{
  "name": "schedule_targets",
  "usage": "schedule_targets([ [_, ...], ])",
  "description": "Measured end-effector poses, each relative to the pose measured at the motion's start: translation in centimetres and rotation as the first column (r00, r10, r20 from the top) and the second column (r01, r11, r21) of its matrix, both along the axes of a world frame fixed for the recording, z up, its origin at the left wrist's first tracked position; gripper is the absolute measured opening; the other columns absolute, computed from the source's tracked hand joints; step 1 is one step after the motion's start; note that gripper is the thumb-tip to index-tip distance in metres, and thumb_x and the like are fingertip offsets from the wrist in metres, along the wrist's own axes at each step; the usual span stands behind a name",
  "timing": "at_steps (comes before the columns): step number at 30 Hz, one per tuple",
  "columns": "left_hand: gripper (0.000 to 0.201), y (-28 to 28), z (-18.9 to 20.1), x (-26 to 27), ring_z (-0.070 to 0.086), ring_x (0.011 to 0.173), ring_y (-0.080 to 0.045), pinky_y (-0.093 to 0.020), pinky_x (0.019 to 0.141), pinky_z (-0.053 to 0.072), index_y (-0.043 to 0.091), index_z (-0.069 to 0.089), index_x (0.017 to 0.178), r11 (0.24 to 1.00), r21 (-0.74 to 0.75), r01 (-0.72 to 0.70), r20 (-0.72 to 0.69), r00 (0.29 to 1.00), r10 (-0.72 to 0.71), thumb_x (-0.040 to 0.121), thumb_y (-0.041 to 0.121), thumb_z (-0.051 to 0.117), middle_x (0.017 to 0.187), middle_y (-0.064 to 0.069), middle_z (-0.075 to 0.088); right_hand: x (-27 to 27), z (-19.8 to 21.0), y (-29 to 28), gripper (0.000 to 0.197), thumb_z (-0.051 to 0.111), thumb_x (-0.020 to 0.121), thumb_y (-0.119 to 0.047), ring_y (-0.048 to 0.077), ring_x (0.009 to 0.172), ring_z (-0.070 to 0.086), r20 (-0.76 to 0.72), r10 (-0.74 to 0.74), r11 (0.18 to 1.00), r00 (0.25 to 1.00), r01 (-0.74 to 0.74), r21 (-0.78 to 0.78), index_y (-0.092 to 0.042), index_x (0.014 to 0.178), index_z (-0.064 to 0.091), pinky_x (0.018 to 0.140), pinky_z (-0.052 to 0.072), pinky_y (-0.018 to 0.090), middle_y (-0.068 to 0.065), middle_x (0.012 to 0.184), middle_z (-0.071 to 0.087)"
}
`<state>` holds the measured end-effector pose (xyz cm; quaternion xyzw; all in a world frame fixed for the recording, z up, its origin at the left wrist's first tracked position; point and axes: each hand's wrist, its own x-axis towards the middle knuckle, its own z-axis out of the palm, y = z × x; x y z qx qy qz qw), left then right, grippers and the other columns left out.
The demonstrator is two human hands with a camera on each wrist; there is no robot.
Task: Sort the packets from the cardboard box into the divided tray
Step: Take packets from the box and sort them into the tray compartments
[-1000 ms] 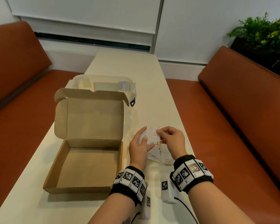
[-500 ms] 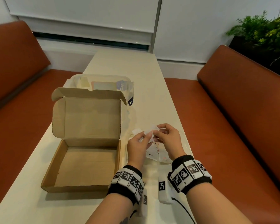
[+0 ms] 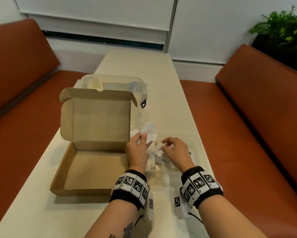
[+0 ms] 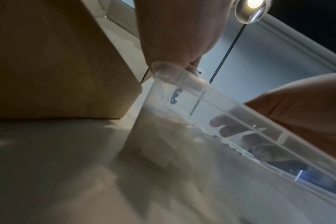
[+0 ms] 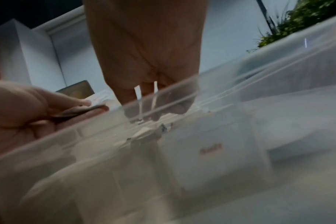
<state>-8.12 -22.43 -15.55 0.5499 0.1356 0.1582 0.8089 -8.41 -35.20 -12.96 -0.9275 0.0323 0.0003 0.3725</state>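
A: A long cream table (image 3: pixel 164 86) runs between two rust-brown benches, with white blinds at its far end and a green plant (image 3: pixel 285 30) in the corner. What's on it?

B: An open cardboard box (image 3: pixel 86 152), bare inside, at the left edge. A clear divided tray (image 3: pixel 201 152) sits just beside it, reaching the right edge.

A: Any writing?

B: Red print on the packets (image 3: pixel 148 130) pinched in the left hand (image 3: pixel 137 150), too blurred to read. A packet in the tray shows "Sugar", I think; half is covered.

A: The right hand (image 3: pixel 176 150)?

B: Its fingers are curled round a small white packet (image 3: pixel 159 148) over the tray's middle.

A: Anything hidden?

B: A clear lidded tub (image 3: pixel 140 86) behind the box flap, mostly blocked. The tray walls fog both wrist views. The table's far half lies open
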Motion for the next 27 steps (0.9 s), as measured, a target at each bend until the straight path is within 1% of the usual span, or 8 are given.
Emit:
schedule_targets([
  [3,0.016,-0.1,-0.3,0.1,0.068,0.086,-0.008,-0.018,0.068,0.056,0.008,0.069,0.104,0.999,0.030,0.012,-0.005,1.000,-0.012,0.093,0.013,0.059,0.095,0.001,0.069,0.5,-0.4,0.4,0.047,0.070,0.081,-0.034,0.019,0.104,0.054,-0.065,0.009,0.980,0.998,-0.022,-0.197,-0.016,0.122,0.058,0.088,0.045,0.028,0.005,0.114,0.055],
  [7,0.012,-0.1,-0.5,0.0,0.068,0.088,-0.010,-0.020,0.070,0.057,0.016,0.069,0.098,0.998,0.052,0.030,-0.008,1.000,-0.029,0.093,0.014,0.060,0.094,0.002,0.070,0.6,-0.5,0.6,0.043,0.073,0.077,-0.037,0.023,0.106,0.052,-0.065,0.008,0.956,0.998,-0.026,-0.291,-0.015,0.111,0.060,0.089,0.047,0.033,0.005,0.111,0.054],
  [12,0.023,0.0,-0.8,0.1,0.068,0.092,-0.012,-0.022,0.073,0.057,0.002,0.067,0.111,0.997,0.078,0.024,-0.022,1.000,-0.022,0.093,0.015,0.059,0.103,-0.007,0.070,0.2,0.0,0.5,0.015,0.070,0.081,-0.021,0.018,0.090,0.055,0.044,-0.020,0.997,0.999,0.023,-0.071,-0.013,0.092,0.066,0.077,0.046,0.027,0.002,0.092,0.065],
  [15,0.023,0.0,-0.8,0.2,0.067,0.092,-0.012,-0.020,0.073,0.057,0.001,0.067,0.111,0.997,0.078,0.023,-0.018,1.000,-0.022,0.093,0.014,0.059,0.104,-0.009,0.069,-0.1,1.4,0.0,0.004,0.068,0.083,-0.016,0.010,0.065,0.055,0.068,-0.026,0.990,0.997,0.017,0.140,-0.014,0.080,0.067,0.059,0.043,0.014,-0.002,0.070,0.065],
  [17,0.026,0.0,-0.8,0.3,0.067,0.095,-0.015,-0.022,0.074,0.058,0.000,0.067,0.113,0.996,0.084,0.018,-0.032,0.999,-0.016,0.093,0.014,0.060,0.107,-0.010,0.068,-0.1,2.5,-0.5,0.006,0.065,0.085,-0.012,0.006,0.059,0.053,0.048,0.011,0.984,0.999,-0.019,0.177,-0.015,0.084,0.070,0.054,0.040,0.006,-0.004,0.067,0.063],
  [21,0.028,0.0,-0.8,0.3,0.067,0.091,-0.012,-0.022,0.075,0.058,0.000,0.065,0.116,0.997,0.077,0.020,-0.035,0.999,-0.017,0.093,0.014,0.060,0.108,-0.010,0.068,0.1,3.5,-0.5,0.018,0.059,0.087,-0.004,0.007,0.061,0.057,-0.173,0.250,0.958,0.953,-0.269,-0.099,-0.010,0.097,0.073,0.059,0.045,0.009,0.004,0.081,0.068],
  [23,0.029,0.0,-0.9,0.3,0.067,0.090,-0.009,-0.022,0.075,0.058,0.000,0.065,0.117,0.997,0.080,0.022,-0.036,0.999,-0.019,0.093,0.015,0.060,0.108,-0.009,0.068,0.2,3.3,-0.1,0.015,0.063,0.084,-0.003,0.012,0.073,0.058,-0.229,0.282,0.902,0.932,-0.339,-0.269,-0.008,0.096,0.072,0.068,0.046,0.015,0.005,0.091,0.069],
  [27,0.028,0.0,-0.8,0.2,0.068,0.089,-0.009,-0.025,0.076,0.058,0.000,0.065,0.116,0.996,0.087,0.036,-0.039,0.999,-0.033,0.093,0.015,0.060,0.107,-0.010,0.069,0.3,2.1,1.0,0.014,0.061,0.082,0.001,0.022,0.086,0.065,-0.269,0.351,0.808,0.897,-0.435,-0.397,-0.006,0.088,0.071,0.079,0.050,0.023,0.008,0.093,0.070],
])
